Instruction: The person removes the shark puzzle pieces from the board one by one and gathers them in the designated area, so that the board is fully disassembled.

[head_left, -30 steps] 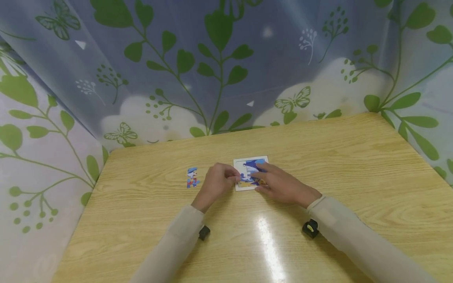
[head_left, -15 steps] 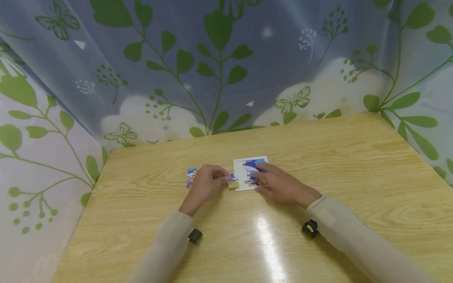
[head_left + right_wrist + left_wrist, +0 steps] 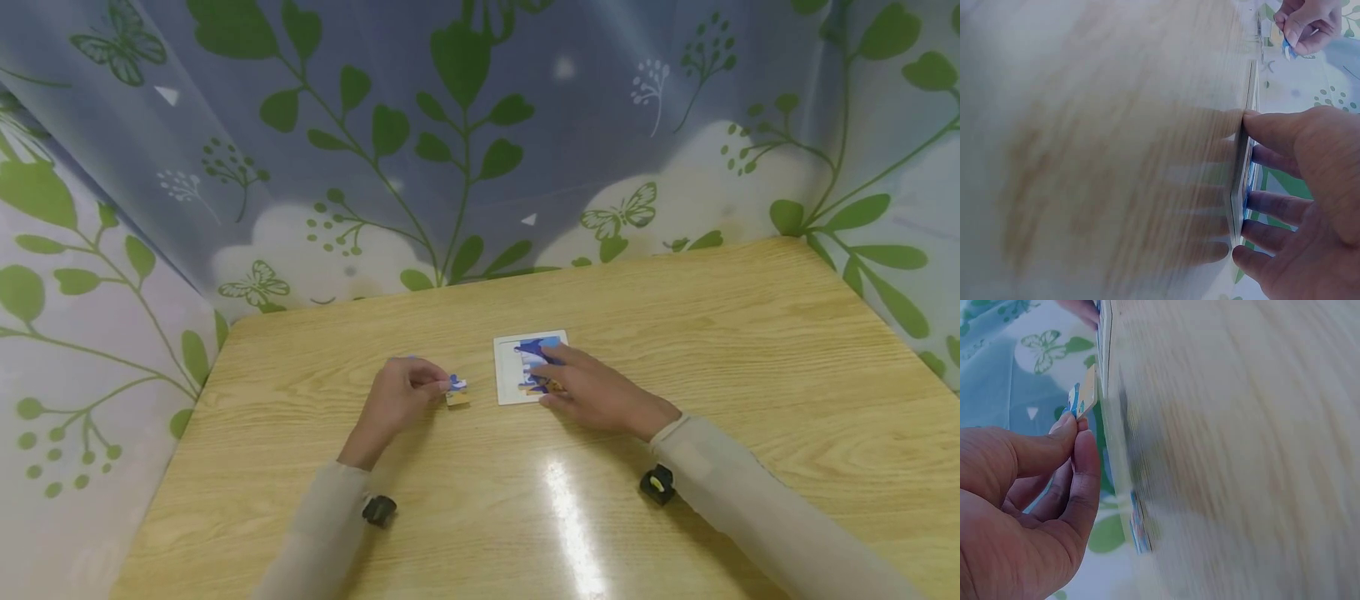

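In the head view, the left hand (image 3: 401,396) pinches a piece (image 3: 457,390) between thumb and fingertips, apart from the board (image 3: 507,375), which lies on the table (image 3: 697,325) toward 3 o'clock from it. The right hand (image 3: 600,390), fingers spread apart, rests on the board's 3 o'clock side, partly covering its picture. In the left wrist view, the pinched piece sits raised off the table, a second piece (image 3: 1139,525) lying toward 5 o'clock. In the right wrist view, the right hand's thumb and fingers touch the board; the left hand shows toward 1 o'clock.
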Demonstrator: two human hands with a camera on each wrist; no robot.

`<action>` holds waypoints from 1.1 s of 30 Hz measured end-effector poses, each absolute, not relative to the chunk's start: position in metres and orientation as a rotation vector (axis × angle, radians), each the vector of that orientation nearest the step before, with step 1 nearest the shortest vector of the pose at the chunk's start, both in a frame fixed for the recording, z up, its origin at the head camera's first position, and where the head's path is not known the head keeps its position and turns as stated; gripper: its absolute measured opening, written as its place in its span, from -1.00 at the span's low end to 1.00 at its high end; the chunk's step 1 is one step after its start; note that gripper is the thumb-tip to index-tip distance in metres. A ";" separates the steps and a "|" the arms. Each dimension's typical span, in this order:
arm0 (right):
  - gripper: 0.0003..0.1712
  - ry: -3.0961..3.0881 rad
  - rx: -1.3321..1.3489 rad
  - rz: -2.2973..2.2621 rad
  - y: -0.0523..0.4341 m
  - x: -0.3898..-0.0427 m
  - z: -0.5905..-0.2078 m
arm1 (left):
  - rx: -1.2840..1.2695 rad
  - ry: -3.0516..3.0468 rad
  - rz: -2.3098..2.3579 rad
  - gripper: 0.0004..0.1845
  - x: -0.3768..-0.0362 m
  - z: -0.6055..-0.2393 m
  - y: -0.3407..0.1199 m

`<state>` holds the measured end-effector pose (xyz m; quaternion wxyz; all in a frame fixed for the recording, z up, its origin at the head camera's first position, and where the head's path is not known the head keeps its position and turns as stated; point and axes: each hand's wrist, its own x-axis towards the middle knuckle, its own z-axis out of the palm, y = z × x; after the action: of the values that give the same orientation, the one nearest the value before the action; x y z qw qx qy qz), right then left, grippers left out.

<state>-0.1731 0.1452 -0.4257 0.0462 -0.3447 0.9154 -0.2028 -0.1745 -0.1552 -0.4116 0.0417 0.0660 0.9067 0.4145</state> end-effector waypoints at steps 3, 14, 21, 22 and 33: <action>-0.48 2.792 -1.052 -0.620 0.145 -0.173 -0.425 | 0.156 2.762 1.264 -0.96 -0.173 -0.411 -0.165; -0.48 2.794 -1.051 -0.618 0.145 -0.173 -0.426 | 0.075 2.723 1.293 -0.94 -0.167 -0.411 -0.198; -0.48 2.792 -1.051 -0.614 0.145 -0.173 -0.425 | 0.058 2.724 1.279 -0.91 -0.164 -0.411 -0.214; -0.48 2.791 -1.051 -0.614 0.145 -0.173 -0.425 | 0.048 2.728 1.259 -0.91 -0.164 -0.412 -0.216; -0.48 2.789 -1.041 -0.623 0.145 -0.172 -0.425 | 0.007 2.721 1.174 -0.90 -0.163 -0.410 -0.223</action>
<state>-0.1724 0.1447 -0.4250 0.0501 -0.3420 0.9158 -0.2045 -0.1626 -0.2232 -0.4104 0.0891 0.0023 0.9146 0.3945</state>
